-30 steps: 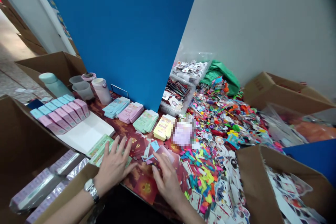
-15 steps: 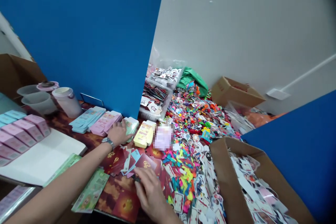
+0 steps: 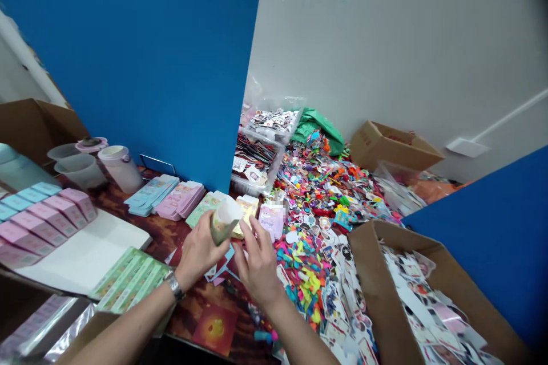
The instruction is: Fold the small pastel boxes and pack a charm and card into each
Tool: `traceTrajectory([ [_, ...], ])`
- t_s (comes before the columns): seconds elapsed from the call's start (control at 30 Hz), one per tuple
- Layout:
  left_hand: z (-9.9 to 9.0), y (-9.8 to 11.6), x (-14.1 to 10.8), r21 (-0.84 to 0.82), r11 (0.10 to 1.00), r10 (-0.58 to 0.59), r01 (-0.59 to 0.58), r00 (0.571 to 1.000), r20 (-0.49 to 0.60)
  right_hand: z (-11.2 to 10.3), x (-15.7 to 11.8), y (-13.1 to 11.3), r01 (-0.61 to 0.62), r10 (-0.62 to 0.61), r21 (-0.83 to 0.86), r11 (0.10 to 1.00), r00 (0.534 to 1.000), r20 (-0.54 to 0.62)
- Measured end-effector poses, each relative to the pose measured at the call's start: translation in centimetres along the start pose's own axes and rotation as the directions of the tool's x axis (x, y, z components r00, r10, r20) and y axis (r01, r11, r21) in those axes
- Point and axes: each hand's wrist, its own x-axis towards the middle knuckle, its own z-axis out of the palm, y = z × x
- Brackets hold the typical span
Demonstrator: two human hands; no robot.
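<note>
My left hand point(image 3: 199, 252) grips a small folded paper box point(image 3: 225, 219), green with a white open end, tilted upward. My right hand point(image 3: 259, 262) is raised close beside that box, its fingers apart; I cannot tell whether they touch it. Below both hands lie scattered red and blue cards point(image 3: 220, 268) on a red patterned tablecloth point(image 3: 214, 325). Behind them stand flat stacks of blue point(image 3: 149, 195), pink point(image 3: 180, 199), green point(image 3: 203, 209) and yellow point(image 3: 247, 208) paper boxes.
Assembled pink boxes point(image 3: 43, 222) stand on a white board point(image 3: 89, 256) at left. A heap of colourful small items point(image 3: 325, 182) and clear plastic bins point(image 3: 257, 174) lie at right of the blue partition point(image 3: 141, 68). An open cardboard box of stickers point(image 3: 385, 274) sits at front right.
My left hand has come forward from the green stack and now holds a folded green box upright. My right hand has lifted off the red cards to beside that box.
</note>
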Motion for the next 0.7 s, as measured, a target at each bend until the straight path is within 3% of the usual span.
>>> traceTrajectory([
  [0.1,-0.2,1.1,-1.9,-0.054,0.998,0.014,-0.014,1.0,0.001,0.1,0.3,0.0,0.001,-0.002,-0.053,0.999,1.0,-0.007],
  [0.27,-1.1,1.6,-2.9,-0.045,0.962,0.272,-0.27,0.961,0.048,-2.0,-0.3,-0.5,-0.135,0.089,0.274,0.952,0.981,0.174],
  [0.37,-1.1,1.9,-3.2,-0.008,0.934,0.358,-0.358,0.931,0.073,-2.6,-0.2,-0.7,-0.317,0.282,0.464,0.827,0.948,0.147],
  [0.47,-0.9,2.1,-3.6,0.015,0.919,0.391,-0.394,0.915,0.095,-2.3,0.3,-0.5,-0.476,0.481,0.618,0.626,0.859,0.173],
  [0.57,-0.7,2.2,-4.0,0.029,0.925,0.375,-0.38,0.92,0.112,-2.2,0.9,-0.4,-0.531,0.476,0.678,0.508,0.829,0.293],
  [0.63,-0.8,2.2,-4.3,0.043,0.939,0.336,-0.342,0.936,0.105,-2.6,1.1,-0.6,-0.543,0.458,0.637,0.547,0.831,0.315],
  [0.7,-0.8,2.4,-4.4,0.061,0.948,0.307,-0.314,0.946,0.101,-3.1,1.3,-1.0,-0.509,0.435,0.548,0.664,0.859,0.271],
])
